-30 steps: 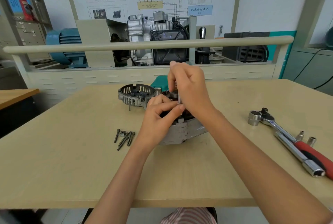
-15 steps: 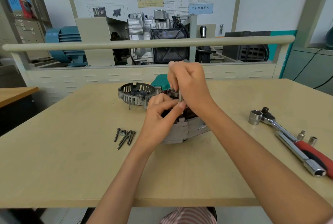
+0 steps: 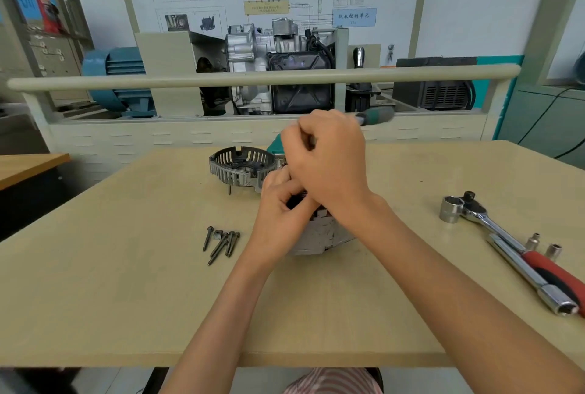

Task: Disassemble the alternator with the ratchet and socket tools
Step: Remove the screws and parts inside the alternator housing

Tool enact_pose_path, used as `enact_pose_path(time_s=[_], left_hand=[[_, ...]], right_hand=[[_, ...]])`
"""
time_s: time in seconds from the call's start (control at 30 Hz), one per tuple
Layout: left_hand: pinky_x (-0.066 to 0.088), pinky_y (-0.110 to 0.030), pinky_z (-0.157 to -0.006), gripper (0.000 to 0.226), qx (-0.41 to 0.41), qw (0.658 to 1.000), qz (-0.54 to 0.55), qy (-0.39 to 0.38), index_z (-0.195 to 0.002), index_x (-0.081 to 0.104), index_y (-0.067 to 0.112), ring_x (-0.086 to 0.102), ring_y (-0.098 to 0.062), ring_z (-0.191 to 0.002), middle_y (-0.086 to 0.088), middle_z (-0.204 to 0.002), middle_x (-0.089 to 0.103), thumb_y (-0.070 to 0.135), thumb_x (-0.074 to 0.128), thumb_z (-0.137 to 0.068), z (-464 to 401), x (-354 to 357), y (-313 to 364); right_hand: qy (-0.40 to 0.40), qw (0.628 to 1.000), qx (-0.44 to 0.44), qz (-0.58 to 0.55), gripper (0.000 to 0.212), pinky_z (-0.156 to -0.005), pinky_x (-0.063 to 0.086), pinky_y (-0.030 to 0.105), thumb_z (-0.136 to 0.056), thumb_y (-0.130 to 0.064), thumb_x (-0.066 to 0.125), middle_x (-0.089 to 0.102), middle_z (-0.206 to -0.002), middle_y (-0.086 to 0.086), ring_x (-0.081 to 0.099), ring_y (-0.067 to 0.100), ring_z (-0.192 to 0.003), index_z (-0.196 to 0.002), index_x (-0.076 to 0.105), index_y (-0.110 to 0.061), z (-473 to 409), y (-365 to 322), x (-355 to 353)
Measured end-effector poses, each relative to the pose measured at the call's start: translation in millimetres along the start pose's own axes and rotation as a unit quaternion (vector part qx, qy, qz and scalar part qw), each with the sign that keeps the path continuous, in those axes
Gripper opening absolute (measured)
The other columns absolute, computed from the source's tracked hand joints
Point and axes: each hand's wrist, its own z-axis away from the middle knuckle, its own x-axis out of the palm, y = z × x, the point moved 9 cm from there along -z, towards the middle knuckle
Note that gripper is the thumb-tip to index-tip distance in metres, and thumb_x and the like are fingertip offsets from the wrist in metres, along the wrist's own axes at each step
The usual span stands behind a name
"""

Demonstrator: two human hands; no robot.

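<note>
Right hand (image 3: 329, 159) has raised a green-handled tool (image 3: 376, 115) above the alternator (image 3: 319, 237).

Bright, even indoor light fills the scene, casting only soft, short shadows on the desk (image 3: 126, 283) beneath the forearms. Mild glare shines on the chrome ratchet (image 3: 481, 216) at the right. The green-handled tool (image 3: 376, 115) is motion-blurred. Wide-angle distortion bows the far rail (image 3: 126, 80) and stretches the near edges.
</note>
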Motion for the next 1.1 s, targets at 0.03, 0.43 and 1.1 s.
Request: enact_pose_path(time_s=[0.03,0.43,1.1], left_hand=[[0.032,-0.024,-0.077,0.022,-0.002,1.000,-0.002,-0.008,-0.050,0.060,0.045,0.043,-0.007,-0.082,0.002,-0.070,0.053,0.043,0.055,-0.071,0.0,0.0,0.4],[0.034,-0.029,-0.077,0.041,0.031,0.999,-0.007,0.028,-0.042,0.052,0.042,0.046,-0.001,-0.083,0.012,-0.066,0.052,0.012,0.055,-0.070,0.0,-1.6,0.2],[0.032,-0.028,-0.075,0.045,0.023,1.000,-0.009,0.018,-0.040,0.050,0.046,0.043,-0.005,-0.080,0.012,-0.058,0.050,0.013,0.054,-0.071,1.5,-1.8,3.3]], right_hand=[[0.000,0.998,-0.005,-0.060,0.040,-0.058,0.023,0.021,-0.077,-0.016,0.045,0.024,-0.043,-0.011,0.027,0.008,-0.048,-0.045,0.022,-0.025,-0.8,-0.8,-0.1],[-0.002,0.955,-0.002,0.298,0.023,-0.069,0.032,0.035,-0.080,-0.027,0.047,0.055,-0.065,0.006,0.045,0.023,-0.065,-0.068,0.057,-0.011,9.0,0.5,-2.5],[0.019,0.978,-0.008,0.205,0.028,-0.068,0.034,0.033,-0.079,-0.024,0.043,0.045,-0.054,0.000,0.039,0.019,-0.059,-0.053,0.049,-0.015,8.4,-3.0,-3.5]])
